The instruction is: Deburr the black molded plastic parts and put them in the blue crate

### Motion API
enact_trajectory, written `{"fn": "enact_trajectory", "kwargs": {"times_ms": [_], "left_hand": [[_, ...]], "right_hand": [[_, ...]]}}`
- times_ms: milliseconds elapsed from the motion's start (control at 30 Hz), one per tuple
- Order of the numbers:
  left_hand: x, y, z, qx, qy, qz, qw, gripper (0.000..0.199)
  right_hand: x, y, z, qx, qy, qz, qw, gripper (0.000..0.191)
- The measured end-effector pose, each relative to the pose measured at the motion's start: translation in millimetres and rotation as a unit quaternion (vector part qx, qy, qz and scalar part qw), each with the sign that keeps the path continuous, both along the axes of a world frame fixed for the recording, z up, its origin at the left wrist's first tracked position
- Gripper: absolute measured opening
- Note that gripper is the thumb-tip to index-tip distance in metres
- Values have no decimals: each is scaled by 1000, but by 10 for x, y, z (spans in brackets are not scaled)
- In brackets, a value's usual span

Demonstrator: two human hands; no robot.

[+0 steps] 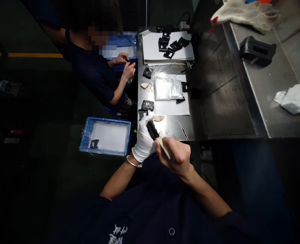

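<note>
My left hand, in a white glove, is closed around a black plastic part. Bare and closed, my right hand pinches a cream felt pad whose upper end touches the part. Just beyond my hands, a pointed pale pad lies on the metal table, with tweezers to its right. Black parts, one of them wrapped in film, lie near my left hand. A clear plastic bag rests on white paper farther back.
A co-worker sits at the table's left side, both hands on a small dark piece. Several black parts lie on a paper stack at the back. A blue bin stands left; a metal ledge with a glove rises right.
</note>
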State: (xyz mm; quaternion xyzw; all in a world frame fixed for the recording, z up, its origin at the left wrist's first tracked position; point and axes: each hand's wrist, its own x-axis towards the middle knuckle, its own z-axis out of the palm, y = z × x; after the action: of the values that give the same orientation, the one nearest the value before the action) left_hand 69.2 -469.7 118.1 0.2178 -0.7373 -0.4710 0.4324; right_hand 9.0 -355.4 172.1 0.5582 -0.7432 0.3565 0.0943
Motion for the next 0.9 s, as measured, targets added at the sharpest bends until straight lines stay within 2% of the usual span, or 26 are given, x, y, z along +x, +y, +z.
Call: {"fn": "enact_trajectory", "kwargs": {"times_ms": [167, 300, 400, 467, 633, 800, 900], "left_hand": [[37, 92, 10, -14, 4, -6, 1000, 41], [39, 52, -29, 29, -35, 13, 999, 54], [15, 62, -9, 44, -41, 17, 998, 49], [16, 109, 6, 20, -42, 6, 999, 41], [109, 236, -53, -110, -93, -47, 988, 55], [151, 272, -98, -136, -111, -52, 983, 47], [146, 267, -64, -162, -112, -52, 979, 51]], "right_hand": [[-29, 19, -7, 7, -22, -18, 1000, 10], [-12, 78, -55, 40, -45, 6, 998, 12], [-30, 67, -97, 45, -54, 0, 998, 12], [-66, 26, -127, 32, -59, -15, 998, 11], [-163, -67, -163, 2, -69, -51, 996, 13], [-219, -106, -88, 7, -103, -48, 994, 15], [-236, -122, -36, 7, -99, -57, 993, 16]]}}
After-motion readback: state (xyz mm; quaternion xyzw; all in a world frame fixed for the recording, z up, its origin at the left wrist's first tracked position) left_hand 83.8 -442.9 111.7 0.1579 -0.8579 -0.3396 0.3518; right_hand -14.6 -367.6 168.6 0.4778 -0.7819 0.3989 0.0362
